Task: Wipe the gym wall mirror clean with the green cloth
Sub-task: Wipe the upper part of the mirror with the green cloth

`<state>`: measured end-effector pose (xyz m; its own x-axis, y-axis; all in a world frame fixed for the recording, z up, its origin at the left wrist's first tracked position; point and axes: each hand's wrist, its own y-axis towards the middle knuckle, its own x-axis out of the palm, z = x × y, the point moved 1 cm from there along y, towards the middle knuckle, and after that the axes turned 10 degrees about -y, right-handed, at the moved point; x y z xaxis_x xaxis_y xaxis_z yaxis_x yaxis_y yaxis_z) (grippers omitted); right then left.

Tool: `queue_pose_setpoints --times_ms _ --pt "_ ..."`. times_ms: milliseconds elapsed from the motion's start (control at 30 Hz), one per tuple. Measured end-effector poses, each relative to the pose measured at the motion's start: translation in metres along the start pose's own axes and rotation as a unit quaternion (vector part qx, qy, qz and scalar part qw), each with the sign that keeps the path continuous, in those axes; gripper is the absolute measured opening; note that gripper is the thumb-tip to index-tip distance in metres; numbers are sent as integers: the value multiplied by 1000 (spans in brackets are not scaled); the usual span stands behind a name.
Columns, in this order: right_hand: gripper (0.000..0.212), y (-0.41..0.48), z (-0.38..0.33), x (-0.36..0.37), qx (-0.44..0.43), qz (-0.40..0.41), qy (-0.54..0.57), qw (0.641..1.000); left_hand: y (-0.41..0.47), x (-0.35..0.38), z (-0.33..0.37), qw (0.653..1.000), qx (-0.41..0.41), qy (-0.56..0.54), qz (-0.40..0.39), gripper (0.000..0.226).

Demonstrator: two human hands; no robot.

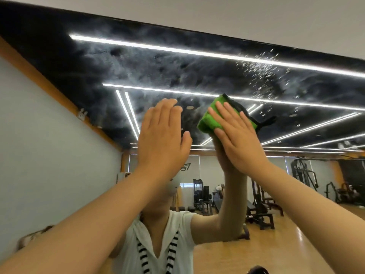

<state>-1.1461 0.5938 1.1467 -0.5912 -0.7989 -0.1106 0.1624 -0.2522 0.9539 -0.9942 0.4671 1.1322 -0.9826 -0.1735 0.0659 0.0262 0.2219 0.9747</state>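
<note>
mirror point(177, 72): fills nearly the whole view, and its dark top edge slants down from upper left to upper right under a pale wall point(256, 16).
haze point(138, 66): cloudy smears all over the upper glass, thickest left and centre.
room to move: wide open glass above the cloth right up to the top edge, and plenty more out to the right; on the left it's tighter, the other hand is near.
droplets point(260, 70): a bright speckled patch up and right of the cloth, well apart from it.
left hand point(162, 139): raised with the palm facing the glass, just left of the cloth and not touching it; fingers straight and close together, thumb out to the side, holding nothing. contact with the glass, can't tell.
right hand point(237, 139): flat on the cloth, pressing it onto the mirror.
right fingers point(223, 115): straight, slightly fanned, lying across the cloth and aimed up and left; not curled round it.
cloth point(207, 121): green folded pad against the glass at centre, under the right hand.
cloth pointing: one corner aims up toward the top edge; a black-trimmed side runs from that corner down to the right, a green side down to the left.
cloth long axis: looks to follow the black-trimmed side, but the hand covers much of it, so not certain.
</note>
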Motion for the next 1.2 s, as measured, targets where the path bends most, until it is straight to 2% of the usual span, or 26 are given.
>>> queue_pose_setpoints --times_ms 133,267,400,467,567,667,733,833,900,1100,1200 --pt "50 -23 -9 8 -15 19 -2 1000 2 23 28 1000 9 13 13 44" --pt "51 -15 11 5 -95 15 -2 995 2 43 44 998 -63 3 29 47" --pt "58 -14 70 -4 -32 13 0 999 -2 48 47 994 -99 11 47 44" --pt "56 -28 66 -2 -31 23 0 999 -2 47 50 993 -106 16 49 47" --pt "52 -51 45 6 -100 43 -6 994 -2 46 51 994 -97 26 33 46" --pt "51 -44 53 4 -170 27 -28 985 -2 45 49 996 -86 23 29 42" --pt "53 -24 67 -2 -156 11 -24 987 -3 46 47 996 -82 18 34 40" --pt "57 2 81 -7 -63 2 1 998 -4 47 44 996 -83 10 45 38" --pt "57 -2 71 -5 -47 13 -7 999 -4 47 43 996 -78 8 48 38" --pt "53 -21 69 -3 -157 -4 1 988 -4 46 45 996 -72 9 46 38" --pt "52 -18 79 -3 -167 16 -6 986 -3 45 49 998 -56 13 36 43"
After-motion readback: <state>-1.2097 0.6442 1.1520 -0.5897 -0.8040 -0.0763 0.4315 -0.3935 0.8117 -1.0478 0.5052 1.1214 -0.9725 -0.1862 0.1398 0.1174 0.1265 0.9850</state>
